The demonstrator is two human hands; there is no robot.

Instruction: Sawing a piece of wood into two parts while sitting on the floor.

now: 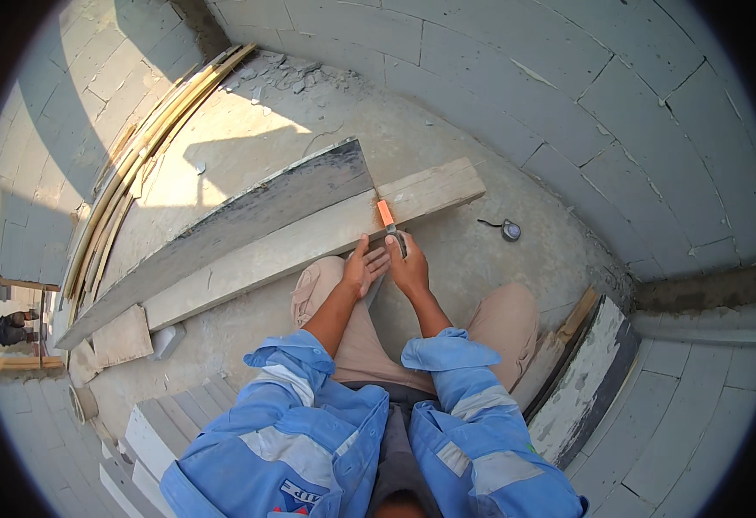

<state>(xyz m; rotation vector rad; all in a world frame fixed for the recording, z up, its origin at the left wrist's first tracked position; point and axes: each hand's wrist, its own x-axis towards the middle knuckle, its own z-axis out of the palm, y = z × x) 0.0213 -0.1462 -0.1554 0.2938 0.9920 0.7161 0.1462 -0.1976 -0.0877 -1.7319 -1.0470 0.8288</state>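
Note:
My right hand point(409, 266) is closed around the dark grip of a small hand tool point(385, 213) with a blocky orange end. Its exact kind is not clear. The orange end points away from me, over a long pale wooden beam point(309, 250). Close beside it, my left hand point(366, 268) is turned palm up with fingers stretched out and nothing in it. Whether the two hands touch is hard to tell. Along the beam's far side, a long grey board point(248, 211) stands on edge, its right end near the tool.
A tape measure point(510, 230) lies on the concrete floor to the right. Bent wooden strips point(149, 147) lean at the left wall. Grey blocks point(158, 427) are stacked at lower left; a paint-flaked board point(585, 380) lies at lower right. Block walls point(516, 69) enclose the space.

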